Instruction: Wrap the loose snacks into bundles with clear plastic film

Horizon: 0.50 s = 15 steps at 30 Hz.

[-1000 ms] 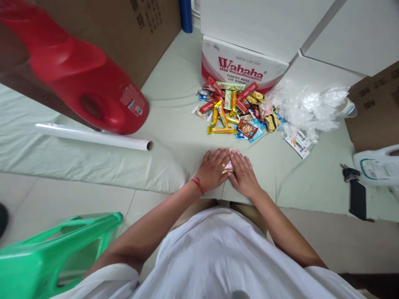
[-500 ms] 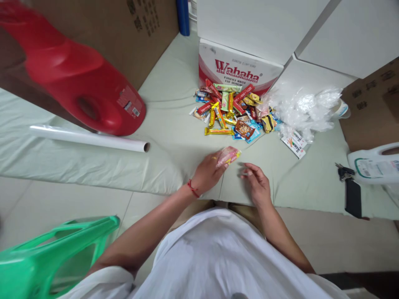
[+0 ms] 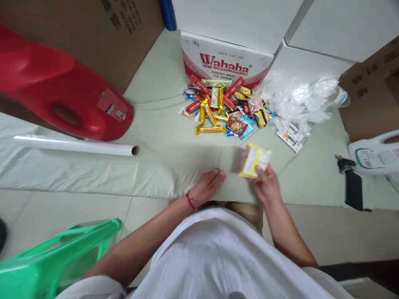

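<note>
My right hand (image 3: 267, 182) pinches a yellow-edged snack packet (image 3: 256, 161) at its lower right corner, thumb on the white printed side. The packet is held above the pale green cloth, tilted toward me. To its left, my left hand (image 3: 208, 185), with a red string bracelet at the wrist, rests near the front edge with its fingers curled together; nothing shows in them. Beyond both hands lies a pile of wrapped snacks (image 3: 218, 101) in red, gold, green, brown and blue wrappers.
A Wahaha carton (image 3: 224, 62) stands behind the pile. Clear plastic bags (image 3: 293, 99) lie to its right. On the left are a white roll (image 3: 75, 145) and a red jug (image 3: 77, 91). A black phone (image 3: 353, 189) and a white jug (image 3: 374, 155) lie right. A green stool (image 3: 62, 253) stands below.
The packet has passed from my left hand to my right and turned to show its white printed side. My left hand has drawn back and closed. The view has shifted slightly.
</note>
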Each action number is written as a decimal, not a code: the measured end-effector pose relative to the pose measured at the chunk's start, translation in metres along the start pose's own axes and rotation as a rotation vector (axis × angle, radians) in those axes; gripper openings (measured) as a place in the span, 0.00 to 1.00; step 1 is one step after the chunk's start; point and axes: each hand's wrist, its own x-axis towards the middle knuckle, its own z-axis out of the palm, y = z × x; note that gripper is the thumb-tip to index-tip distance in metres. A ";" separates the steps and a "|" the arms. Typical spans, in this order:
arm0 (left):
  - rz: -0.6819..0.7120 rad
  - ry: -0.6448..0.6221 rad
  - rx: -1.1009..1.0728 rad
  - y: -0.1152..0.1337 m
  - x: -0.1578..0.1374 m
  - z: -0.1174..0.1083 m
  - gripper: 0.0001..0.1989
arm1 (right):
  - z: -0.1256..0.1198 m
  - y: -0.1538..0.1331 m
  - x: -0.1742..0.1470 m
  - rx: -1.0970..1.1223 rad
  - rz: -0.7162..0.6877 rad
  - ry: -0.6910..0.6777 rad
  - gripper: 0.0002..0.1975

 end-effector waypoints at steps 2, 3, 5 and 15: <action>0.158 0.090 0.253 -0.001 -0.007 -0.020 0.24 | -0.051 -0.022 0.020 0.036 -0.076 0.222 0.25; 0.230 0.178 0.376 -0.003 -0.012 -0.033 0.21 | -0.081 -0.036 0.033 0.056 -0.130 0.352 0.23; 0.341 0.364 0.580 -0.012 -0.022 -0.058 0.18 | -0.149 -0.066 0.064 0.066 -0.233 0.587 0.16; 0.530 0.796 1.133 -0.059 -0.049 -0.074 0.10 | -0.356 -0.139 0.243 -0.175 -0.361 0.705 0.19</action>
